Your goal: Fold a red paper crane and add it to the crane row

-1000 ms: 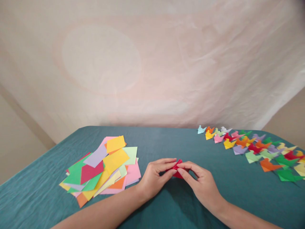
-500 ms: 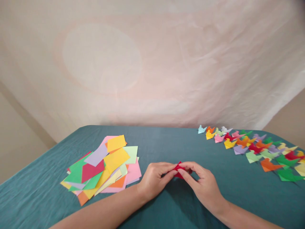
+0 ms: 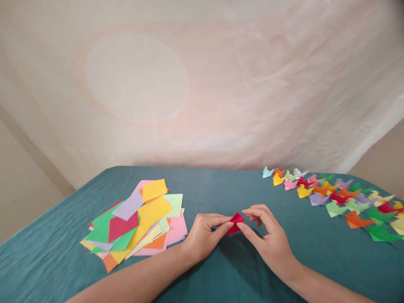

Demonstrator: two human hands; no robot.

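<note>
A small piece of folded red origami paper (image 3: 235, 224) is held just above the table, pinched between the thumb and fingers of my left hand (image 3: 205, 235). My right hand (image 3: 268, 235) is at the right side of the paper. Its thumb tip touches the paper's edge, or nearly so, while the index finger is raised away from it, leaving a gap. The other right fingers are partly curled behind. Part of the red paper is hidden by my left thumb.
To the left lies a loose pile of coloured paper sheets (image 3: 154, 212). On the right stand rows of folded paper birds (image 3: 336, 208) in several colours. A dark teal cloth (image 3: 214, 189) covers the table, and a pale fabric sheet (image 3: 205, 84) hangs behind it.
My right index finger has lifted off the red paper and the right hand has opened. More of the paper shows. My left hand keeps its pinch almost in place.
</note>
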